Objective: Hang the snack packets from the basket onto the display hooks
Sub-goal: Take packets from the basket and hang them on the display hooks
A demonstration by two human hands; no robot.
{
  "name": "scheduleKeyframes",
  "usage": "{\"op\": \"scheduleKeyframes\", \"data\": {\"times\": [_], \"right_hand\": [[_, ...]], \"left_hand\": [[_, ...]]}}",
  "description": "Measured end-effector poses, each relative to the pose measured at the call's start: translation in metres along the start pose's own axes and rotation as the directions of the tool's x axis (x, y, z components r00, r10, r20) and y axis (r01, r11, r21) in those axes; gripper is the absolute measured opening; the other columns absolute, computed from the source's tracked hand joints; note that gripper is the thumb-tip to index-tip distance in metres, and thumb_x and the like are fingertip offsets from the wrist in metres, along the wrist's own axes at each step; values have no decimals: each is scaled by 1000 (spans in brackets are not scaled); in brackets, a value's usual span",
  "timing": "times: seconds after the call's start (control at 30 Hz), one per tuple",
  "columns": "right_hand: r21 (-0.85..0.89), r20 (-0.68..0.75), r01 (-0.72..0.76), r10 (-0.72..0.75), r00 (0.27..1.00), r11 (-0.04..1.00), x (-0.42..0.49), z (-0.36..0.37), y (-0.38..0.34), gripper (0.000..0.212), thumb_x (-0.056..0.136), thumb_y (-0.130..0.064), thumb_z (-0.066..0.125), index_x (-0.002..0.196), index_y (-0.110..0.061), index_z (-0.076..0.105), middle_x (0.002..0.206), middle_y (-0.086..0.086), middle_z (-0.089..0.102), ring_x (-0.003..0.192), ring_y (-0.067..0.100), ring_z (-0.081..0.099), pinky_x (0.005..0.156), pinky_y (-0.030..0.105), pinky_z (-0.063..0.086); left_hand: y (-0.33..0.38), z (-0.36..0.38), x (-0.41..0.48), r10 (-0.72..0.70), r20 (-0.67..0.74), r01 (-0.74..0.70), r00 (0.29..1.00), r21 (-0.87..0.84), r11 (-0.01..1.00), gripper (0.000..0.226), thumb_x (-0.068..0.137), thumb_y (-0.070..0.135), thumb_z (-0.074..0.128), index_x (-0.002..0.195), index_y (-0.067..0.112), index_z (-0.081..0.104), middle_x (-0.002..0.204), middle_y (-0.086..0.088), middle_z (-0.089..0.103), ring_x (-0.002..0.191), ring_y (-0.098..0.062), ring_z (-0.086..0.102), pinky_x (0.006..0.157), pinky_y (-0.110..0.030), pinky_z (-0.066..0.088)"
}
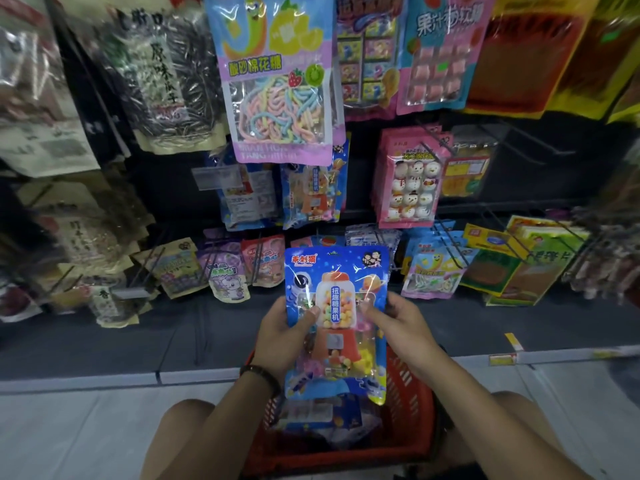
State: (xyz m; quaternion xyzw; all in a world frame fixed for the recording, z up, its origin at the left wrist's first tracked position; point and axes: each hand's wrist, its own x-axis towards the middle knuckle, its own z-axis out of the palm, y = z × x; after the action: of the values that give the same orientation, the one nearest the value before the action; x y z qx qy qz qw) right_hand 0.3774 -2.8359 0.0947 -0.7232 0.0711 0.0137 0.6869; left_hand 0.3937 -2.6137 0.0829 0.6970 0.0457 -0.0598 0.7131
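As the head view looks down, blue gumball packet (337, 271): up in front and upright, directly over the red basket (412, 393), its lower end covering the basket's far rim from this angle, and not on any hook
Left hand (280, 330): gripping the packet's left edge above the basket, thumb (311, 311) curled onto the front, fingers hidden behind the packet, and a dark wristband (259, 372) on the wrist
Right hand (405, 327): gripping the right edge, above the basket's right side, thumb pressed on the clear front, fingers tucked behind
Red basket: down on the pale floor (69, 438) between the person's knees, with more packets (322, 414) lying inside it, a blue one on top
Matching gumball packets (313, 192): there they are, same design, hanging on the rack straight up from the basket, well above the held one
Pink snowman packets (410, 181): up and to the right of the basket, hanging just beside the matching ones
Pastel rope-candy packet (280, 98): highest of the lot above the basket, overlapping the tops of the matching packets
Wire hooks (448, 244): up past the basket's right side, poking out over blue and yellow packets
Seed bags (169, 81): far up and left of the basket, blurred
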Motion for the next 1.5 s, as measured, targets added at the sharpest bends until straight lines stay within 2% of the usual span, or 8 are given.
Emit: {"op": "scheduleKeyframes", "data": {"times": [0.1, 0.2, 0.43, 0.53, 0.97, 1.23, 1.37, 1.5], "right_hand": [[-75, -82, 68, -74, 994, 995, 24, 0, -19, 22, 101, -28, 73, 88, -10, 72, 81, 4, 76, 76, 22, 73, 69, 34, 57], [-113, -87, 61, -71, 994, 992, 49, 3, -38, 33, 102, -24, 72, 72, -18, 61, 54, -17, 61, 51, -3, 56, 55, 14, 43], [-154, -57, 67, -76, 995, 986, 105, 7, -71, 39, 100, -46, 70, 100, -7, 77, 102, 13, 81, 97, 35, 77, 90, 54, 61], [-195, -62, 75, -89, 994, 978, 126, 4, -82, 35, 103, -43, 68, 84, -14, 76, 79, -8, 80, 76, 11, 77, 77, 41, 62], [-298, -153, 151, -203, 967, 943, 172, 11, -116, 61, 102, -49, 67, 59, -21, 34, 37, -13, 30, 36, 6, 31, 53, 32, 26], [-315, -143, 142, -195, 970, 938, 201, 12, -110, 61, 98, -55, 69, 58, -22, 37, 40, -13, 29, 36, 7, 30, 52, 30, 27], [-289, -136, 130, -175, 975, 948, 214, 16, -102, 60, 100, -56, 66, 58, -20, 41, 41, -14, 36, 38, 7, 38, 56, 31, 34], [-321, -88, 170, -208, 974, 932, 220, 13, -80, 35, 98, -51, 71, 92, -17, 73, 84, -6, 76, 80, 14, 71, 76, 37, 56]], "left_hand": [[10, 1, 17, -9, 36, 9, 999, 6, 1000, 28, 102, 9, 71, 128, 19, 68, 121, -3, 81, 111, -28, 78, 95, -56, 63], [25, 4, 40, -12, 25, 14, 1000, -49, 999, 28, 101, 11, 73, 128, 18, 68, 123, -6, 80, 112, -31, 78, 100, -60, 60], [67, 7, 100, 51, -83, -58, 995, -92, 994, 21, 103, 29, 71, 121, 18, 73, 118, -4, 82, 109, -29, 79, 99, -59, 60], [82, 10, 119, 81, -87, -86, 993, -56, 995, 14, 103, 20, 71, 116, 16, 74, 114, -2, 83, 108, -27, 79, 101, -59, 60], [119, 18, 152, 199, -212, -204, 957, 0, 979, 23, 101, 48, 69, 103, 27, 78, 109, 0, 83, 107, -31, 77, 98, -57, 61], [117, 14, 174, 156, -217, -147, 964, 57, 988, 32, 100, 54, 68, 109, 25, 79, 109, 2, 82, 104, -24, 77, 97, -51, 62], [112, 16, 184, 124, -203, -113, 971, 67, 991, 36, 101, 56, 66, 102, 22, 76, 79, 15, 72, 69, -5, 62, 66, -22, 52], [88, 14, 184, 159, -110, -153, 981, 56, 987, 27, 105, 22, 67, 128, 8, 68, 111, 8, 75, 85, 7, 75, 69, -12, 59]]}}
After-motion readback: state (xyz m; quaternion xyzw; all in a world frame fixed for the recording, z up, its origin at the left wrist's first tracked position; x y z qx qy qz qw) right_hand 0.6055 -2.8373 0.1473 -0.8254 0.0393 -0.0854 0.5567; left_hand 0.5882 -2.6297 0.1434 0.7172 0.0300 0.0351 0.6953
